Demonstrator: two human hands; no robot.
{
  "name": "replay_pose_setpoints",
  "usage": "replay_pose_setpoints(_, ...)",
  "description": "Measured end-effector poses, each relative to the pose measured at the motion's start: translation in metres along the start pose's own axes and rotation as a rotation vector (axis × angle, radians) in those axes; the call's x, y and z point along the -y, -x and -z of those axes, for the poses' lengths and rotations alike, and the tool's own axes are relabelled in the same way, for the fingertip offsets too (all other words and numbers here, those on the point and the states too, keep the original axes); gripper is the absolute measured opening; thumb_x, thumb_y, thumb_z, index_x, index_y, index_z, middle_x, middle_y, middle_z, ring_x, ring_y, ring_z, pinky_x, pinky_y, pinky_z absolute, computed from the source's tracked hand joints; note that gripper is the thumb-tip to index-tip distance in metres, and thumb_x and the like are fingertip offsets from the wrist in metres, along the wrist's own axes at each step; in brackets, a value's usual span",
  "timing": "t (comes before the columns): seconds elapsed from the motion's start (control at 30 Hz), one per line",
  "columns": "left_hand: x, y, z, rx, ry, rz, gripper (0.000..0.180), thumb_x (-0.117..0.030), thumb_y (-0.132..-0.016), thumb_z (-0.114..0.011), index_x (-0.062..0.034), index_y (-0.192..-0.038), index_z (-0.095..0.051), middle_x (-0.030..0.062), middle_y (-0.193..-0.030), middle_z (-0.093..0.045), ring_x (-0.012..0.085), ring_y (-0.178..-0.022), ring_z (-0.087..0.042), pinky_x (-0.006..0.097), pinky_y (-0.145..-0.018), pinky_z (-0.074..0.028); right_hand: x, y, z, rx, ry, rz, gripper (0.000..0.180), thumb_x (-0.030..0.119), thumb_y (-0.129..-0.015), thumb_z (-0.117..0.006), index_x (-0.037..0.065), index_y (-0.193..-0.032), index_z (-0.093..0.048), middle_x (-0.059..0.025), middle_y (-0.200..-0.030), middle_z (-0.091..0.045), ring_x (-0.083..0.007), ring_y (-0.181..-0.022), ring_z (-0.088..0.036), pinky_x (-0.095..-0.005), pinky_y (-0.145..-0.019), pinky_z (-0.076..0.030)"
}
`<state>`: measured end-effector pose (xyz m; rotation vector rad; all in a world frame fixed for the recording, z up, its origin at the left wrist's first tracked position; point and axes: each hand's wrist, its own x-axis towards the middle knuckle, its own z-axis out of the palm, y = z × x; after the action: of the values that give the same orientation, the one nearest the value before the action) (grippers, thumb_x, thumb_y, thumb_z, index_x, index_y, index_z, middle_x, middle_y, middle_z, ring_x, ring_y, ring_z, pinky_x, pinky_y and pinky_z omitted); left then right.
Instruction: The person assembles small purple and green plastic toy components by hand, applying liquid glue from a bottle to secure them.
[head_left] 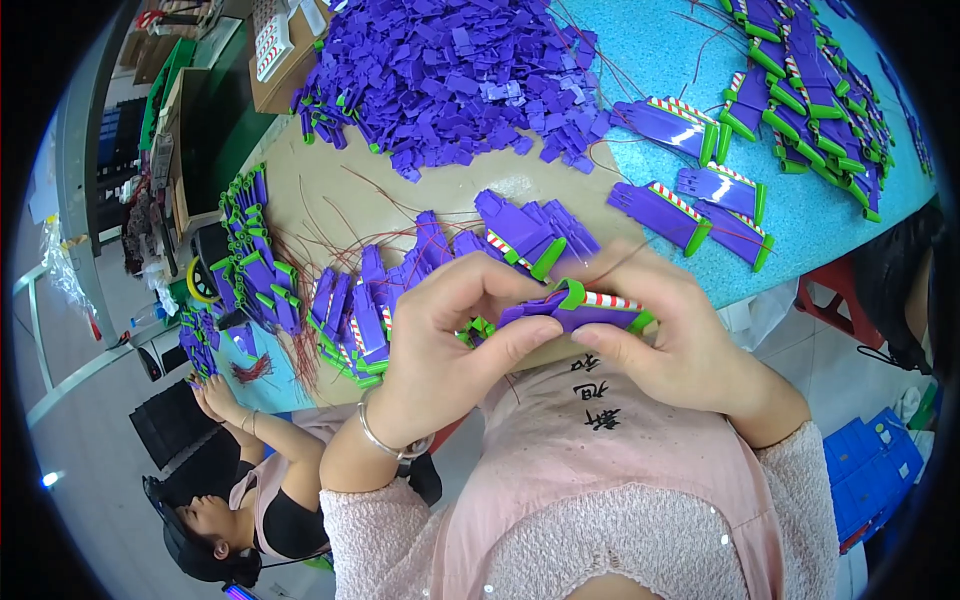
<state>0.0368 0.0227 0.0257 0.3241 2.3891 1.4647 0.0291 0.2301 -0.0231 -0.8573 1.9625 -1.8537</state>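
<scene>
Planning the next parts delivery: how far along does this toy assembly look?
Done: finished purple pieces with striped trim lie on the table. In hand: left hand and right hand both grip one purple-and-green piece. Left: a big heap of loose purple parts.

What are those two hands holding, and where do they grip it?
Both hold one purple plastic toy part with green trim and a red-white striped strip. The left hand pinches its left end; the right hand grips its right end.

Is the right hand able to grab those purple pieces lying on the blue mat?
Probably not straight away: the right hand is pinching a purple part. Otherwise nothing blocks the way to the purple pieces.
</scene>
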Motion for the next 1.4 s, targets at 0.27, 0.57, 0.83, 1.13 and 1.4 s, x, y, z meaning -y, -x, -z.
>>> replay_pose_setpoints(0.27,0.003,-0.012,-0.016,-0.056,0.328,0.124,0.013,-0.011,-0.084,-0.067,-0.001,-0.077,-0.062,0.0083,-0.079,-0.057,0.0193,-0.075,-0.053,0.032,-0.067,-0.042,0.01,-0.001,-0.009,-0.09,-0.313,-0.301,0.065,-0.004,-0.086,-0.057,0.001,-0.145,-0.031,-0.0143,-0.115,-0.058,-0.018,-0.098,-0.058,-0.03,-0.083,-0.047)
replay_pose_setpoints(0.57,0.043,-0.079,0.02,-0.286,-0.611,-0.241,0.019,-0.004,-0.073,-0.073,-0.0057,-0.089,-0.063,0.0093,-0.082,-0.056,0.0246,-0.083,-0.054,0.035,-0.068,-0.045,0.004,0.015,0.013,-0.094,-0.044,-0.264,0.027,0.007,-0.087,-0.063,-0.004,-0.111,-0.059,-0.0153,-0.091,-0.06,-0.0282,-0.086,-0.06,-0.034,-0.075,-0.046)
replay_pose_setpoints(0.83,0.065,-0.092,0.016,-0.24,-0.996,-0.309,0.021,-0.005,-0.072,-0.072,-0.0052,-0.091,-0.063,0.0103,-0.091,-0.056,0.0293,-0.088,-0.055,0.039,-0.077,-0.047,0.008,0.016,0.018,-0.021,-0.153,-0.434,0.016,0.007,-0.085,-0.066,-0.003,-0.093,-0.057,-0.01,-0.079,-0.059,-0.0167,-0.07,-0.059,-0.0317,-0.062,-0.046)
replay_pose_setpoints(1.13,-0.001,-0.029,-0.005,-0.088,-0.413,-0.334,0.031,0.004,-0.075,-0.067,-0.0064,-0.104,-0.069,0.0084,-0.082,-0.061,0.0236,-0.075,-0.058,0.035,-0.068,-0.047,-0.001,0.007,0.0,-0.211,-0.346,-0.518,0.01,0.005,-0.086,-0.06,-0.003,-0.093,-0.059,-0.0139,-0.074,-0.062,-0.017,-0.063,-0.061,-0.0337,-0.057,-0.046)
replay_pose_setpoints(1.4,0.0,-0.013,-0.02,-0.114,-0.329,-0.211,0.052,0.003,-0.075,-0.071,-0.0017,-0.123,-0.054,0.0042,-0.083,-0.062,0.0143,-0.076,-0.057,0.028,-0.074,-0.045,0.003,0.003,-0.008,-0.216,0.104,-0.258,0.008,0.007,-0.082,-0.059,-0.001,-0.083,-0.057,-0.0193,-0.069,-0.059,-0.0373,-0.061,-0.059,-0.0414,-0.054,-0.044)
